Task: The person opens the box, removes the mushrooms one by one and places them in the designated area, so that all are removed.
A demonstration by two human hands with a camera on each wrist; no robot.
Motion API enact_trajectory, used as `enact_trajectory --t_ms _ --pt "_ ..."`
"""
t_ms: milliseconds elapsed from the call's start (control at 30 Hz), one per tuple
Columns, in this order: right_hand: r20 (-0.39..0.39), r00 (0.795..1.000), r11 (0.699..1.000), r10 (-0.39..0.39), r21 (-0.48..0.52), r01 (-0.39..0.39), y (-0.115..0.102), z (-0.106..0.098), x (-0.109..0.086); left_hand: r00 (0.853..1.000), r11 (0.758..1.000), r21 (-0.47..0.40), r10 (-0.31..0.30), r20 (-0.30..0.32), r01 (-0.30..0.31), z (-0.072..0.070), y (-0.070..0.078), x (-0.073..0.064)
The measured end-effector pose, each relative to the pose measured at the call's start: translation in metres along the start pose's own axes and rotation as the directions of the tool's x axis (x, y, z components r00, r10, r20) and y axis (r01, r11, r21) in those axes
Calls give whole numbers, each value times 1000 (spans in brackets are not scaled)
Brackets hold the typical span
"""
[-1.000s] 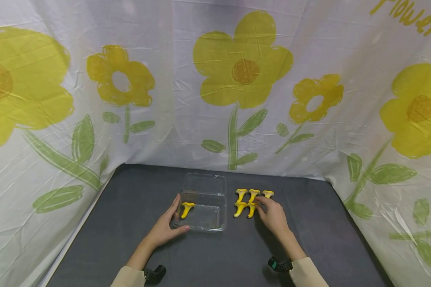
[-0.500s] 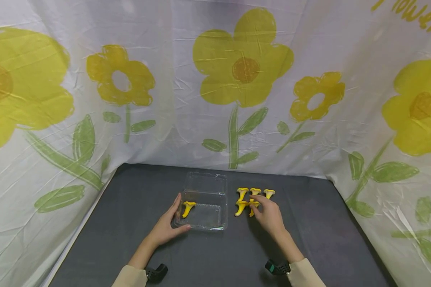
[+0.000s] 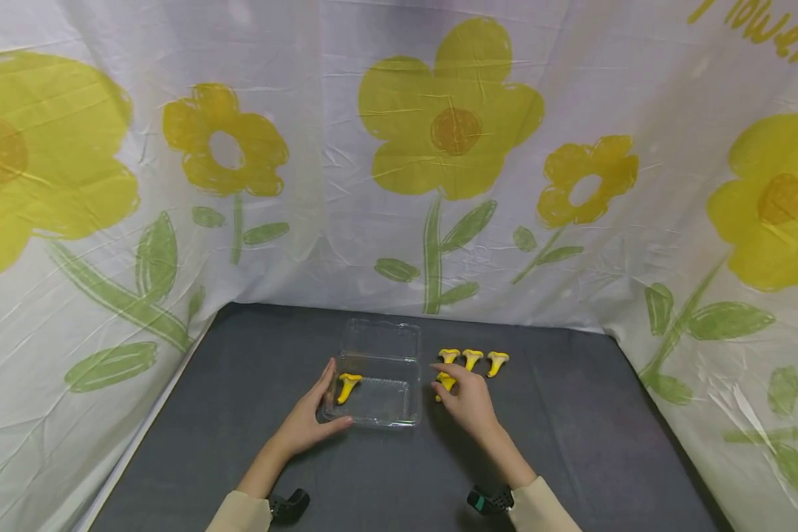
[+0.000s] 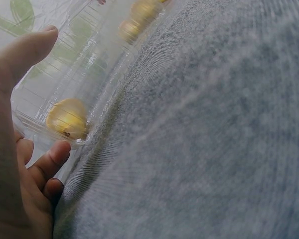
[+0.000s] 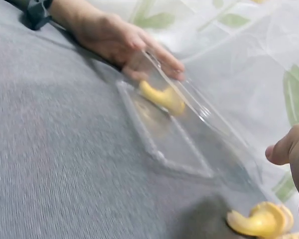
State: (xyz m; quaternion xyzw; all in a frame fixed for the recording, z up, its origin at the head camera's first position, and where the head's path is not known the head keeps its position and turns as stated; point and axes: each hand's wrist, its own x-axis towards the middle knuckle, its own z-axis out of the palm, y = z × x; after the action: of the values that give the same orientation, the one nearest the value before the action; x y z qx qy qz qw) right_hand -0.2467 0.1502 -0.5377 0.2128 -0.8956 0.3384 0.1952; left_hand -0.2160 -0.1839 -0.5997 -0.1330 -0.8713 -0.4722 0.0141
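Note:
My left hand (image 3: 312,417) spans the near left corner of a clear plastic clamshell box (image 3: 379,425), its thumb along the front and fingers at the left side. The box stands with its lid raised; one yellow chanterelle mushroom (image 3: 348,387) lies at its left end. To the right, my right hand (image 3: 468,403) is over the front row of chanterelles, thumb and index finger spread around one chanterelle (image 3: 445,381). In the right wrist view, the thumb (image 5: 284,147) is apart from the nearest chanterelle (image 5: 261,219). My right hand hides the spot right of that front chanterelle.
Behind my right hand lie three chanterelles in a row, the rightmost chanterelle (image 3: 497,363) a little apart. A dark grey cloth (image 3: 592,436) covers the table. White curtains (image 3: 326,222) printed with yellow flowers enclose its back and sides. Each wrist bears a black device (image 3: 490,500).
My right hand has moved left, from the right chanterelle of the front row to the left one. The back row is less covered. My left hand and the box have stayed put.

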Motion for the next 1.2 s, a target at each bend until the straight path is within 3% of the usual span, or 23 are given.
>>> enact_trajectory --t_ms 467,867,1200 --pt "11 999 998 -45 47 44 -26 35 11 1000 999 17 27 9 -27 -3 -1 0" --pt "56 997 992 -47 124 40 -45 52 21 999 999 1 39 10 -39 -2 -2 -2" --pt "106 993 993 -57 104 46 -51 63 30 999 999 -7 53 -4 -53 -1 -4 -1"
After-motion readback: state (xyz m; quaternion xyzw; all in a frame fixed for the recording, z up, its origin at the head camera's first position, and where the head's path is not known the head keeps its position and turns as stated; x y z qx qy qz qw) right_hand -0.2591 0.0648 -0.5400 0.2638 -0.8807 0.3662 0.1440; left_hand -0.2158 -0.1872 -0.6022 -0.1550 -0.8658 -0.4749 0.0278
